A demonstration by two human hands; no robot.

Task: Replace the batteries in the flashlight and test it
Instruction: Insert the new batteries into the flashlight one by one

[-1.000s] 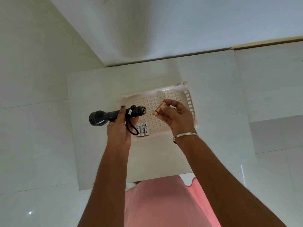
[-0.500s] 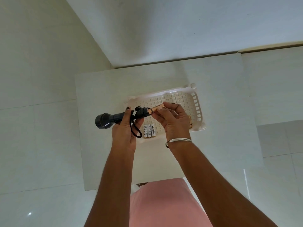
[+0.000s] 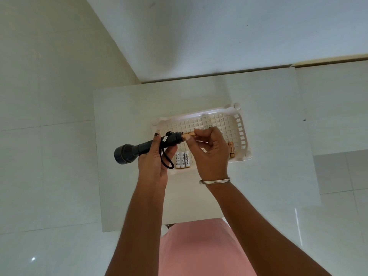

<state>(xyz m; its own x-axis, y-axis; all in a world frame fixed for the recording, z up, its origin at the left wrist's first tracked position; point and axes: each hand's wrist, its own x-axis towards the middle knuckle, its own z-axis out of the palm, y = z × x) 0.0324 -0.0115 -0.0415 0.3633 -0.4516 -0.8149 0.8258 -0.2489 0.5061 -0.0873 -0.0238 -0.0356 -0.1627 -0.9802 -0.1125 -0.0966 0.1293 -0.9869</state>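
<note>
Battery-loading step — left hand [image 3: 154, 166] grips the flashlight [image 3: 147, 147], right hand [image 3: 209, 152] pinches a gold battery [image 3: 188, 134] at its open tail — next it needs a straight push in.

basket [image 3: 242, 128] far half open, 3 batteries [image 3: 182, 160] near

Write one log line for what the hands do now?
left hand: holds flashlight | right hand: pushing copper battery into flashlight's open end
</note>
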